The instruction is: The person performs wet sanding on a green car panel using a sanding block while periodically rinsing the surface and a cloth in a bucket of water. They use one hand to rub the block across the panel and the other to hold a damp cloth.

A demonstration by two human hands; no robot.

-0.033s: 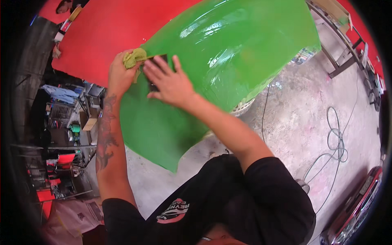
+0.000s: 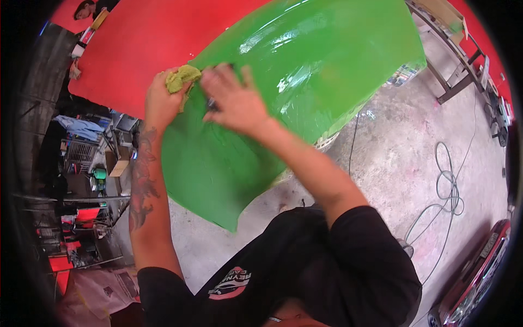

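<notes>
A wet, glossy green car body panel [image 2: 327, 54] stretches before me, its pointed near corner toward my body. At the panel's left edge, my left hand [image 2: 163, 97] is closed around a bunched yellow-green cloth [image 2: 183, 79]. My right hand [image 2: 231, 101] lies flat on the panel just right of the cloth, fingers stretched out and blurred by motion. Beneath its fingers is a dark, thin, sanding-sheet-like piece [image 2: 212, 103], mostly hidden by the hand. Light streaks shine on the panel's wet far half.
A red panel [image 2: 136, 43] lies beyond the green one. Left are cluttered shelves [image 2: 81, 158] and a person [image 2: 84, 9]. A coiled hose [image 2: 448, 188] lies on the concrete floor [image 2: 392, 158]; a metal frame [image 2: 447, 92] stands at right, a red car part [image 2: 474, 278] lower right.
My right hand has shifted slightly right, and less of the dark piece shows under it. The left hand keeps its hold on the cloth, nearly in place.
</notes>
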